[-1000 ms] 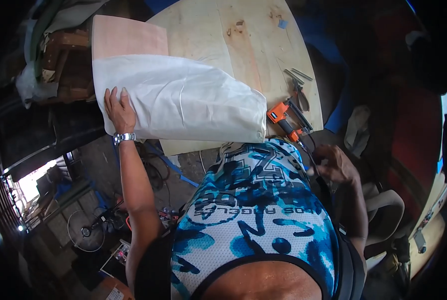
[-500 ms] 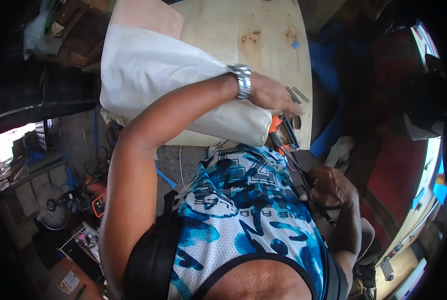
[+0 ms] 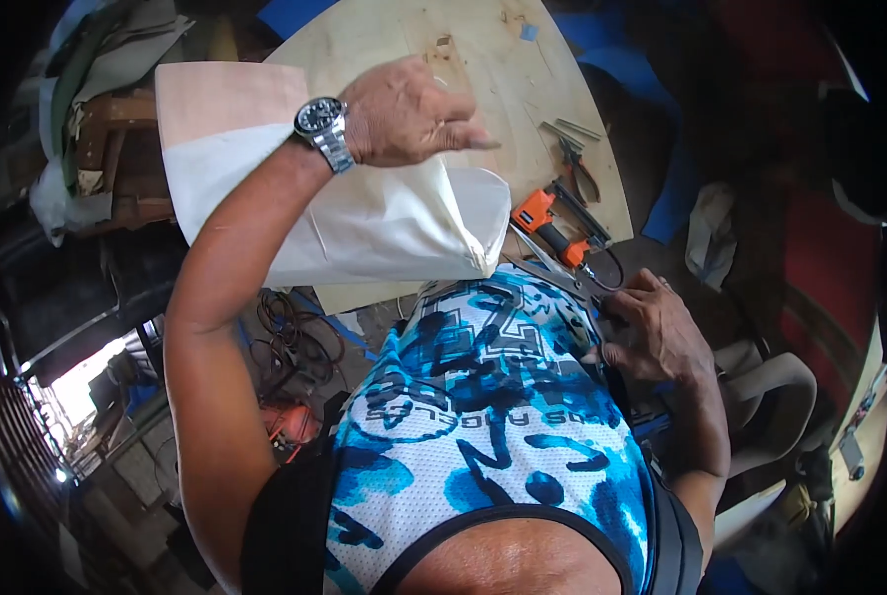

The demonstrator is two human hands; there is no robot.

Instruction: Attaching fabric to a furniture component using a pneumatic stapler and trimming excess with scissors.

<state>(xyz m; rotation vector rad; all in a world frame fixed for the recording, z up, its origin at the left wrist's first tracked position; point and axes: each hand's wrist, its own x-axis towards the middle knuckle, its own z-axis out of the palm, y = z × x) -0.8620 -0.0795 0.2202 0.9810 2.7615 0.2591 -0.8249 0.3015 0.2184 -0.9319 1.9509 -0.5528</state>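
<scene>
My left hand [image 3: 413, 114], wearing a metal wristwatch, hovers palm-down over white sheet material [image 3: 374, 223], its fingers loosely bent and apart with nothing visible in them. The sheet lies folded over a pale pink panel [image 3: 230, 94] on the wooden board. By my right hip, my right hand [image 3: 661, 332] has bent, spread fingers, with a dark gap between thumb and fingers. Nearest to it lies an orange and black staple gun [image 3: 547, 216] with a hose at its handle. Silver scissors [image 3: 547, 251] rest partly beneath the staple gun.
The plywood board [image 3: 523, 89] carries pliers [image 3: 579, 171] and thin metal staple strips [image 3: 570, 131] near its right edge. Coiled hoses [image 3: 299, 337] lie on the floor at left. Blue sheet material [image 3: 651, 129] and a pale scrap [image 3: 711, 233] lie right of the board.
My left hand has moved left and away from my body, off the staple gun. The sheet's right end now stands in a fold. My right hand's fingers have loosened.
</scene>
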